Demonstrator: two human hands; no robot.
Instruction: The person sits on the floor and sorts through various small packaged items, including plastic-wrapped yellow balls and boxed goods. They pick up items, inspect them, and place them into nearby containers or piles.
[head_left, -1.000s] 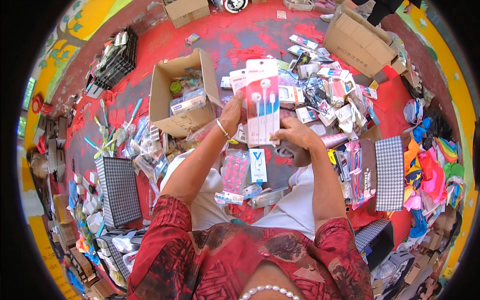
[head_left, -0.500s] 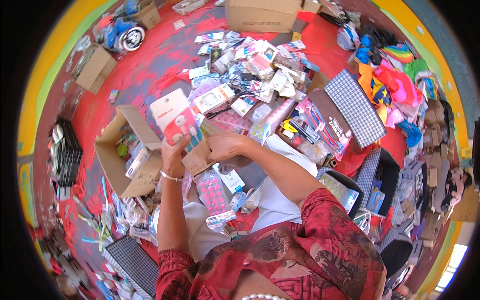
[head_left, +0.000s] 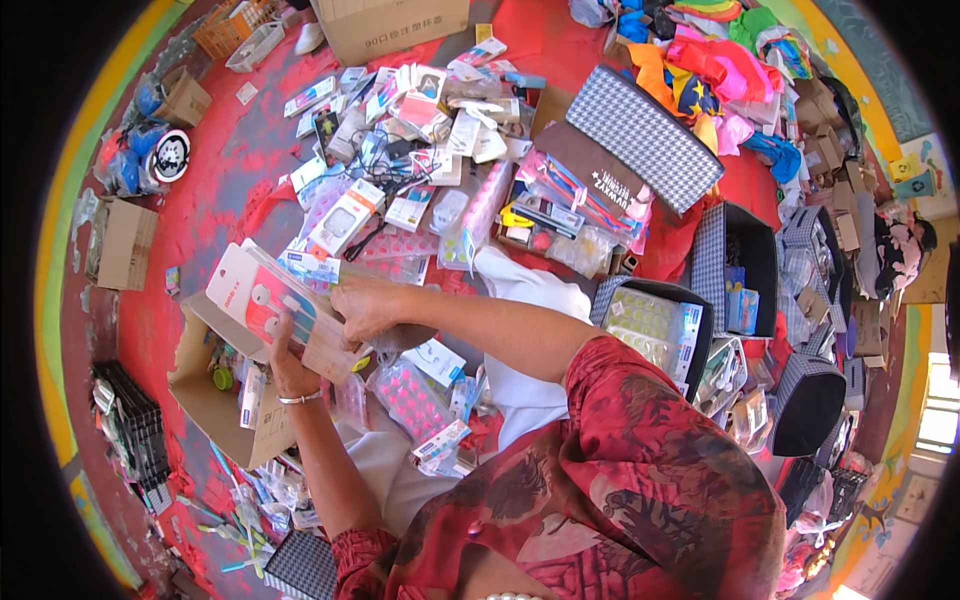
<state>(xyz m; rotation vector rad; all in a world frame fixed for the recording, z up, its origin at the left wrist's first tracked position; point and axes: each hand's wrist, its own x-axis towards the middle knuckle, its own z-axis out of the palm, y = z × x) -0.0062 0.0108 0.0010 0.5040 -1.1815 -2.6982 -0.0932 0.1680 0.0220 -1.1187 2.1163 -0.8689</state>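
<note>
Here, left hand (head_left: pixel 292 372) clutching red-lettered earphone packs (head_left: pixel 264 300), right hand (head_left: pixel 368 305) at their edge, grip unclear

A red floor (head_left: pixel 215 215) with worn dark-grey patches, crowded with goods all round.
Read as a clock from the middle of the view, the floor carries a loose pile of small boxes and packets (head_left: pixel 465 132) between eleven and twelve, with a large brown carton (head_left: pixel 390 22) beyond it; an orange basket (head_left: pixel 220 40) beside a white basket (head_left: pixel 258 46) between ten and eleven; a small white card (head_left: pixel 246 93) at ten; a cardboard box (head_left: pixel 127 245) between nine and ten; a black crate (head_left: pixel 135 425) and an open carton (head_left: pixel 188 385) between eight and nine; and black-and-white patterned bins (head_left: pixel 708 255) from three to four.
</note>
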